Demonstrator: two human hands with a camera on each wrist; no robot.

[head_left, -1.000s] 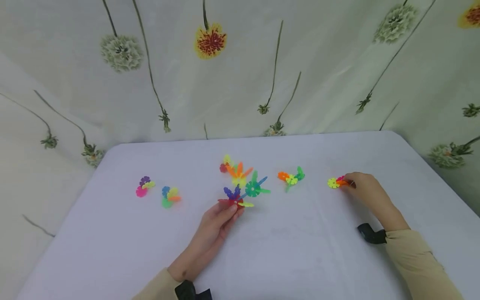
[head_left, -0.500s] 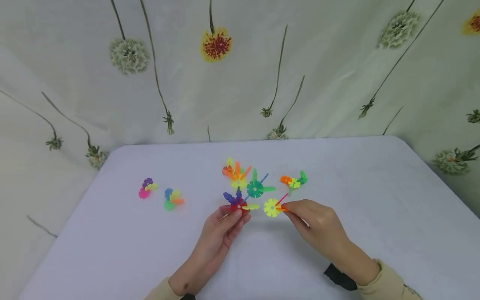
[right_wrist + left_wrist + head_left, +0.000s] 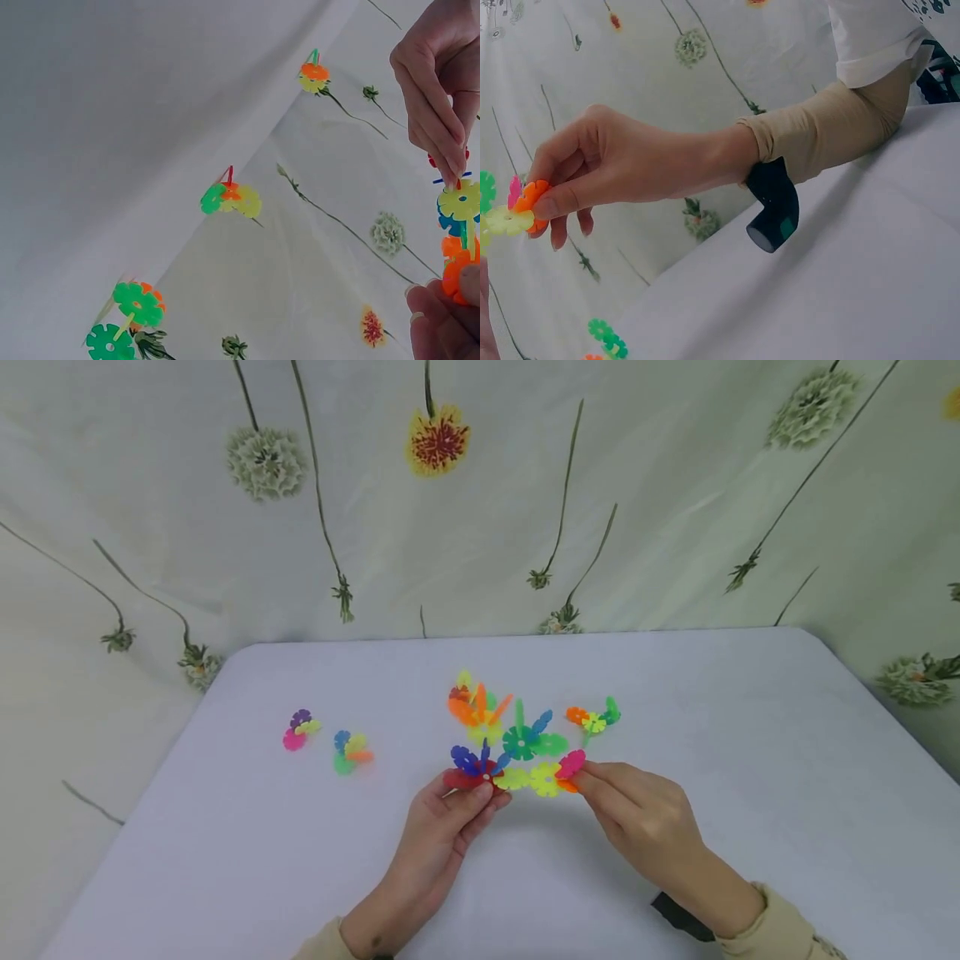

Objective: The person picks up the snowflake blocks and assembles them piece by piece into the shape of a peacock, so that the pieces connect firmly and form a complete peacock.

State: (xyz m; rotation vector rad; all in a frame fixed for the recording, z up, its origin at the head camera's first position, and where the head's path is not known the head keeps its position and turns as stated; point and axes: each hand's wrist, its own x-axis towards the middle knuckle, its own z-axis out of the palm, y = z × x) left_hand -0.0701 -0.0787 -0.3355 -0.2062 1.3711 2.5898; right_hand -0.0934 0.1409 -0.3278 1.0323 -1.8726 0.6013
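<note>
In the head view, my left hand grips the red disc of a cluster of slotted plastic flower discs. Blue discs, a green disc and a pale yellow disc fan out from it. My right hand pinches a smaller cluster by its orange disc. Its bright yellow disc is right at the edge of the pale yellow one, and a pink disc stands up beside my right fingertips. The left hand also shows in the right wrist view, its fingertips pointing down at the discs.
Small disc clusters lie on the white table: one with purple and pink, another with blue and green, and an orange-green one behind my right hand. A flower-print cloth hangs behind the table.
My right hand has brought the small yellow, pink and orange cluster from the table's right side to the middle, its yellow disc now meeting the left-hand cluster. The left hand has barely moved.
</note>
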